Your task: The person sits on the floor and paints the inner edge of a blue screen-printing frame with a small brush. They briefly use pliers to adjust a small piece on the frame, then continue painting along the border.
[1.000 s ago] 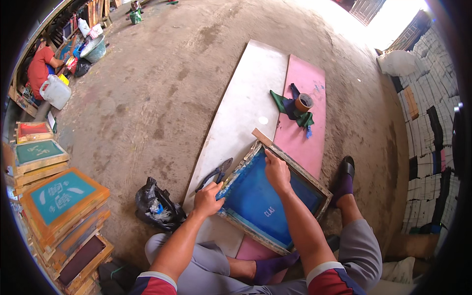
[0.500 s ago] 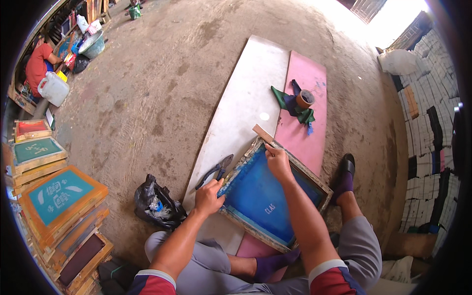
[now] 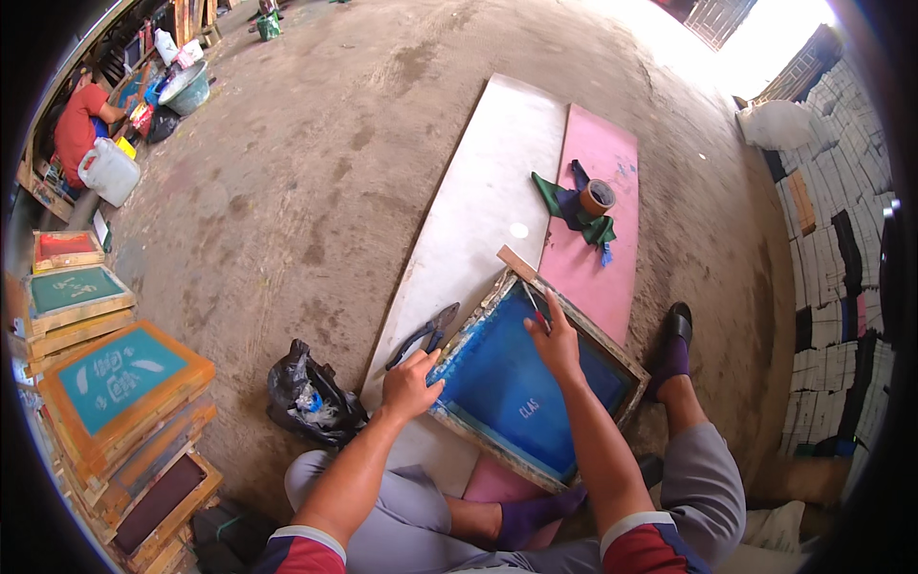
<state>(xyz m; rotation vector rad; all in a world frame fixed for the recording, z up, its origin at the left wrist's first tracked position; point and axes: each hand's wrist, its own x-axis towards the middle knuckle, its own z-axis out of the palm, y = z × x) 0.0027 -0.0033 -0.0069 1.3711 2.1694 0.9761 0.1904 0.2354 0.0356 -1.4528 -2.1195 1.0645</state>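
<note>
A screen-printing frame (image 3: 604, 339) with a blue mesh (image 3: 492, 378) and pale lettering lies tilted across the boards in front of me. My left hand (image 3: 411, 385) is closed on its left edge. Over the mesh, near the far corner, my right hand (image 3: 557, 346) grips a screwdriver (image 3: 541, 322) by its red handle. The thin shaft points at the frame's inner far corner. A short wooden strip (image 3: 517, 262) juts out beyond that corner. Pliers with dark handles (image 3: 435, 331) lie just past my left hand.
White (image 3: 478, 182) and pink boards (image 3: 607, 268) lie on the floor, with a tape roll (image 3: 598, 197) on green and blue cloths. A black plastic bag (image 3: 311, 392) sits left. Stacked screens (image 3: 124, 383) and a person in red (image 3: 81, 129) are farther left; white bundles (image 3: 832, 325) are right.
My right hand has drawn back a little from the frame's far corner, and the screwdriver's red handle and shaft now show. My left hand keeps its hold on the frame's edge.
</note>
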